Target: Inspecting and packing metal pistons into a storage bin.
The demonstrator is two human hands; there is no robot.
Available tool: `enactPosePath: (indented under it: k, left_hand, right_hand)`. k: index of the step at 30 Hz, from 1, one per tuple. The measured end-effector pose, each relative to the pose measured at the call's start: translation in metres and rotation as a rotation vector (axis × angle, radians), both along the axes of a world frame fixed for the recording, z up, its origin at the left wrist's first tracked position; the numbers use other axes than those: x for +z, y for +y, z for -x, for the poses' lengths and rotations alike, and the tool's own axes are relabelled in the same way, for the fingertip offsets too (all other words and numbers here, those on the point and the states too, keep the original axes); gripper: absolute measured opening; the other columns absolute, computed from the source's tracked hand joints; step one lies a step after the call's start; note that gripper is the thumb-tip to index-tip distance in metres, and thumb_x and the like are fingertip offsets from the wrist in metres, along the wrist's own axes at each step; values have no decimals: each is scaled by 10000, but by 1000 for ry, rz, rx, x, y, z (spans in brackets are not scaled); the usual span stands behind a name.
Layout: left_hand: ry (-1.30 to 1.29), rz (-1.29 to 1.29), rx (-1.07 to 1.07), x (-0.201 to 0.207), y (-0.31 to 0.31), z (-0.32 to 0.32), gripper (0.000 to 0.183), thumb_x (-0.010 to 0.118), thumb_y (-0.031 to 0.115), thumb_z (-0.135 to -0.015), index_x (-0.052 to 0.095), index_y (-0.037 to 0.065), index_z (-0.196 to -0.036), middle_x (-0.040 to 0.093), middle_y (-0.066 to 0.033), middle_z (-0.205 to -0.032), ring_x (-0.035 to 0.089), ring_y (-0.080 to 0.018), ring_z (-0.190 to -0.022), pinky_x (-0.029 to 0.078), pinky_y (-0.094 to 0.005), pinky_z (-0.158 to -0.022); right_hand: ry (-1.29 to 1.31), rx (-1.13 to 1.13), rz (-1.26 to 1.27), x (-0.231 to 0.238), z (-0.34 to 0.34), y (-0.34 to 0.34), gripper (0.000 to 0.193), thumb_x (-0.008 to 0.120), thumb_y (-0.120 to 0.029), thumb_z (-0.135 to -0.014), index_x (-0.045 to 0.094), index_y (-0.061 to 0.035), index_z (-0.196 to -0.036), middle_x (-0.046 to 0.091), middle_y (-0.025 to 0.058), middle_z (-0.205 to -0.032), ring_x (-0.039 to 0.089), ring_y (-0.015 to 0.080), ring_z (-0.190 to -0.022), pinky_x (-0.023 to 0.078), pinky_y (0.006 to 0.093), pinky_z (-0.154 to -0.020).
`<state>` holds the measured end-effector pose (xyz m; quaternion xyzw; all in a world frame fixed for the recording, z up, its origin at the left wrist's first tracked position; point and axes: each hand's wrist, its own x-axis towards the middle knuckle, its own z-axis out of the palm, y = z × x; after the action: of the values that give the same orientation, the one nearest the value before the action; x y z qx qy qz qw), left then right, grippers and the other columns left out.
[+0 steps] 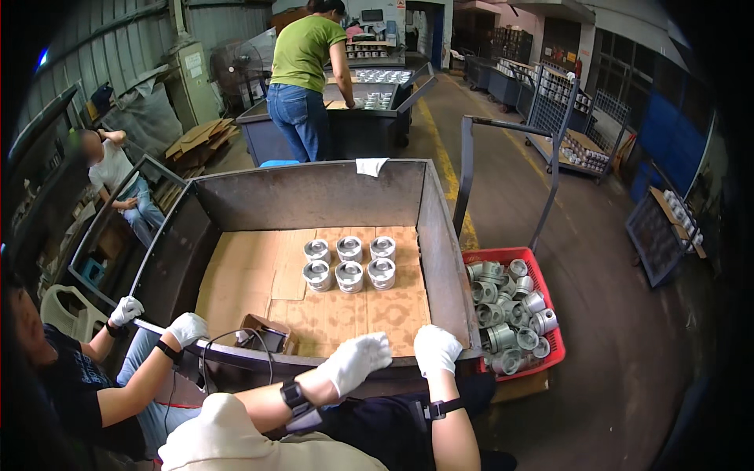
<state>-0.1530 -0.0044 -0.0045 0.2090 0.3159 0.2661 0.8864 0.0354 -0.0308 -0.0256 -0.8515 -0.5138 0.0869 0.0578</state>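
My left hand [357, 363], in a white glove, hovers at the near edge of a grey metal cart [306, 192]. Its fingers are stretched out and point right, with nothing seen in them. My right hand [437, 350], gloved too, is at the cart's near right corner; its fingertips are hidden, so I cannot tell whether it grips the rim. Inside the cart, several silvery pistons [349, 276] stand upright in two rows on brown cardboard [243, 271]. A small open cardboard box [287, 342] with a dark object in it sits by the near wall.
A red crate [559, 355] heaped with pistons stands right of the cart, below a metal push handle [465, 169]. On my left, a co-worker's gloved hands [187, 328] are at the cart's rim. Another person [302, 86] works at a farther cart; someone sits far left.
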Motion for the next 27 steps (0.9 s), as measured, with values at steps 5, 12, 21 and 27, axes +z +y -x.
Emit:
enactPosePath:
  k: [5, 12, 21, 27]
  left_hand:
    - [-25, -452, 6, 7, 60, -65, 320, 514, 212, -895, 539, 34, -1159, 588, -97, -1061, 566, -235, -986, 441, -370, -903]
    - [989, -2178, -302, -23, 97, -109, 220, 544, 220, -853, 620, 61, -986, 590, -156, -763, 612, -280, -692, 495, -389, -587]
    - [677, -2381, -506, -77, 91, -108, 144, 541, 197, -787, 560, 64, -839, 509, -103, -620, 573, -264, -568, 438, -373, -451]
    - [1042, -2397, -331, -43, 48, -106, 144, 538, 170, -745, 549, 75, -852, 489, -83, -632, 541, -240, -543, 418, -345, -441]
  right_hand:
    - [64, -37, -42, 7, 3, 0, 330, 460, -284, -865, 698, -77, -769, 668, 180, -759, 669, 341, -744, 523, 440, -644]
    - [105, -99, 17, 5, 2, 0, 339, 454, -290, -859, 702, -64, -812, 672, 183, -833, 655, 356, -822, 513, 428, -728]
    - [194, 71, 53, -3, -11, 6, 290, 535, -295, -797, 696, -54, -813, 670, 179, -833, 647, 341, -854, 511, 421, -739]
    - [269, 89, 22, 9, -12, 3, 358, 610, -371, -767, 668, -52, -918, 661, 209, -890, 634, 361, -904, 507, 420, -769]
